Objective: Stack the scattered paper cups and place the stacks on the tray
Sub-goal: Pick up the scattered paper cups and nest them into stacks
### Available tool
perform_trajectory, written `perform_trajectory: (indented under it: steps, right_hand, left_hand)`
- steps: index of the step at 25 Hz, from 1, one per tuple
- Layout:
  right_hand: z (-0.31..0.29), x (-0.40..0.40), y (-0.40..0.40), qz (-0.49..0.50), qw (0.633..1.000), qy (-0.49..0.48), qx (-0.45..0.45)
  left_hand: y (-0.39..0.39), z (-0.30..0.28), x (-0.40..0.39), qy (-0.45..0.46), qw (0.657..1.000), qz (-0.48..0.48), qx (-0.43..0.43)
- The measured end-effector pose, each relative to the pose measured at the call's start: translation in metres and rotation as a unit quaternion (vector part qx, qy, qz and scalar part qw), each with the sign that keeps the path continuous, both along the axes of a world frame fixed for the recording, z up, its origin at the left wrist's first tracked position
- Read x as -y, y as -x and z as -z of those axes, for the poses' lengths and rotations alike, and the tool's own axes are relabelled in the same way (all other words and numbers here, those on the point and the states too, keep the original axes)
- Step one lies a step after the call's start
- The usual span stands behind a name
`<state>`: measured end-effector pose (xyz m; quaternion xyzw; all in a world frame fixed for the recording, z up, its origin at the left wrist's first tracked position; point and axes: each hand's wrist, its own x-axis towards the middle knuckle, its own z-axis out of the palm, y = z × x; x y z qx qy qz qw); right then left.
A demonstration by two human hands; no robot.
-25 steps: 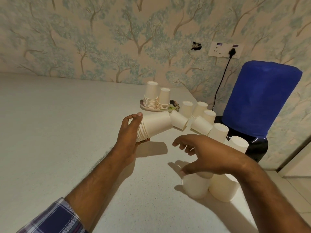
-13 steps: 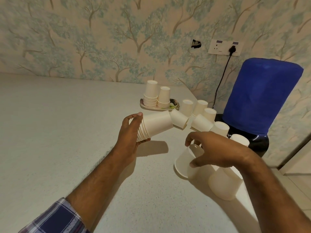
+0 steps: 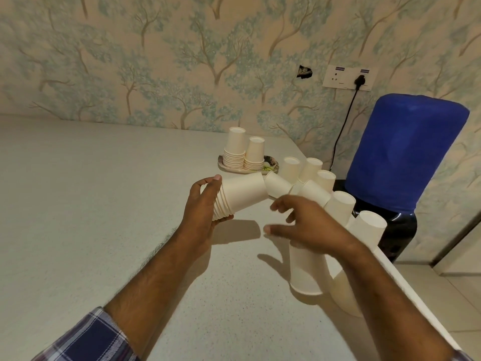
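A nested stack of paper cups (image 3: 240, 195) is held in the left hand (image 3: 201, 214), lifted above the tabletop (image 3: 91, 204); the grip is closed around the rim end of the stack, with the thumb on top and the fingers underneath. The long axis of the stack is laid almost flat, and the closed bottoms are pointed to the right and a little away, toward the right hand (image 3: 309, 225). The right hand is seen with the fingers spread and loosely curved, and no cup is enclosed by it as far as can be told; it is hovering just above an upside-down cup (image 3: 305, 269), whose closed bottom is hidden under the palm. This cup is standing on the tabletop, below and to the right of the held stack, with its long axis vertical, so it is judged that the right hand is much nearer to it. A second cup (image 3: 343, 290) is lying just beside it, partly hidden by the right forearm. More loose cups (image 3: 338, 204) are scattered along the right edge of the tabletop, some upside down and some tipped over. Farther back, the tray (image 3: 223, 166) is seen near the wall, and two finished stacks (image 3: 244, 152) are already standing on it, well apart from both hands.
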<state>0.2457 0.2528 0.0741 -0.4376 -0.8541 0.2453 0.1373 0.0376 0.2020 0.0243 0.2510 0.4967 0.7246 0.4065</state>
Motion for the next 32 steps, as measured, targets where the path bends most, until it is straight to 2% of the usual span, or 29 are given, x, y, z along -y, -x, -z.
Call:
perform_trajectory:
  steps: [1,3,7,9,11,14,16,19,21,23,25,27,32]
  right_hand:
    - [0.007,0.002,0.004,-0.012,0.999,0.0,0.05]
    - [0.016,0.003,0.01,-0.003,0.997,-0.01,0.076]
    - [0.022,0.004,0.022,0.047,0.991,-0.11,0.06]
    - [0.021,0.006,0.023,0.072,0.989,-0.124,0.023]
    - [0.014,0.003,0.013,0.062,0.993,-0.102,0.021]
    - [0.003,0.003,-0.001,-0.038,0.989,-0.009,0.146]
    - [0.005,0.004,-0.003,-0.074,0.982,0.006,0.175]
    - [0.008,0.001,-0.002,-0.029,0.995,-0.022,0.092]
    - [0.006,-0.002,-0.007,0.042,0.997,-0.046,-0.038]
    - [0.002,-0.007,-0.014,0.122,0.963,-0.046,-0.238]
    - [-0.003,-0.009,-0.017,0.14,0.916,-0.007,-0.377]
    - [-0.003,-0.006,-0.013,0.097,0.901,0.057,-0.419]
    - [0.007,0.005,0.004,0.022,0.925,0.111,-0.363]
  left_hand:
    - [0.001,0.0,0.0,0.005,1.0,-0.006,-0.004]
    - [0.001,0.001,-0.001,0.014,1.0,-0.013,-0.012]
    - [0.001,0.002,-0.002,0.02,0.999,-0.017,-0.017]
    - [0.002,0.003,-0.003,0.016,1.0,-0.019,-0.013]
    - [0.003,0.003,-0.003,0.013,1.0,-0.021,-0.008]
    - [0.004,0.005,-0.003,0.016,1.0,-0.019,-0.004]
    - [0.004,0.005,-0.003,0.014,1.0,-0.016,-0.005]
    - [0.003,0.006,-0.003,0.012,1.0,-0.013,-0.003]
    - [0.002,0.006,-0.002,0.011,1.0,-0.011,-0.004]
    - [0.001,0.005,-0.001,0.011,1.0,-0.012,-0.006]
    - [-0.001,0.006,-0.001,0.013,1.0,-0.009,-0.01]
    - [-0.004,0.007,-0.001,0.011,1.0,0.002,-0.021]
    - [-0.018,0.008,0.004,-0.005,0.997,0.051,-0.064]
